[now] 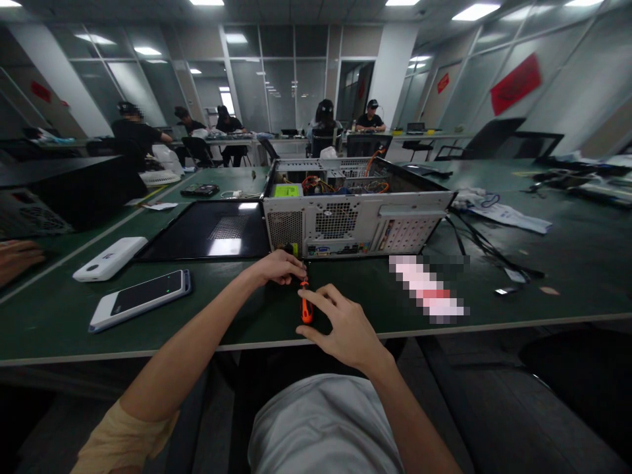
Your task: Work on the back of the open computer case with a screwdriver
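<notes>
Right hand (345, 326): thumb and forefinger spread loosely about the orange screwdriver (307, 313), fingers not closed tight
Screwdriver: between the hands, shaft end away from the person, just in front of the computer case (365, 227); its work looks unfinished
Pale phone-like device (148, 296): on the desk (365, 273), left of the hands
Left hand (281, 266): fingers curled at the shaft end; whether they pinch it, cannot tell
Dark panel (202, 230): flat on the desk just left of the case; opening up looks done
Case rear: faces the person, grilles and slot area in place
Case inside: open at the top, wires (316, 184) and a green-labelled box (288, 191) in place; how much is left, cannot tell
Drive (199, 189): beyond the panel, out on the desk; where it belongs, cannot tell
Far row: seated people (371, 122)
</notes>
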`<state>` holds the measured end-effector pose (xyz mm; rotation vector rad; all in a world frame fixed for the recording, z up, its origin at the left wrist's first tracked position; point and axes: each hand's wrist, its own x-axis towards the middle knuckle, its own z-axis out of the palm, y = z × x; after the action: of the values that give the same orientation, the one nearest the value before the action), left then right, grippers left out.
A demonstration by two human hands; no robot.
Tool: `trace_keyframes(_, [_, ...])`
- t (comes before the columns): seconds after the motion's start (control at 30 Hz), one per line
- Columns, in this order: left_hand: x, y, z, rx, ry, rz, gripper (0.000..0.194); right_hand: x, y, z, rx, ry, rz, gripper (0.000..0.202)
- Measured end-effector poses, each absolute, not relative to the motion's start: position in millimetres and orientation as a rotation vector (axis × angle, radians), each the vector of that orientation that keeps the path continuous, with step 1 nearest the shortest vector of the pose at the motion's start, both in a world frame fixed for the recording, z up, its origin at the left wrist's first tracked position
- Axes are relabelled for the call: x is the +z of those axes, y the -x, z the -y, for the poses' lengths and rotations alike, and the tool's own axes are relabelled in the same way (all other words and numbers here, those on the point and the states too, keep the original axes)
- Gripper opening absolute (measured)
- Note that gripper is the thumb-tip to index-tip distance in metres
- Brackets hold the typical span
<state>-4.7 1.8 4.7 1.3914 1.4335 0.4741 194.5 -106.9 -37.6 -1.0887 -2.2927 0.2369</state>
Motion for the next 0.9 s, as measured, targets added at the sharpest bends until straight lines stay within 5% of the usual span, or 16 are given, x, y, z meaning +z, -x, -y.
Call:
trace_keyframes(0.2, [7,4,-1,0.462,-1.395,-1.461,0.011,-45,-192,106,0.184,1.079,2.236,0.027])
trace_keyframes(0.8, [5,2,-1,0.515,-1.391,-1.404,0.009,-36,-194,108,0.210,1.110,2.305,0.053])
trace_keyframes(0.9, [4,2,-2,0.517,-1.380,-1.400,0.009,-41,-194,107,0.198,1.074,2.292,0.031])
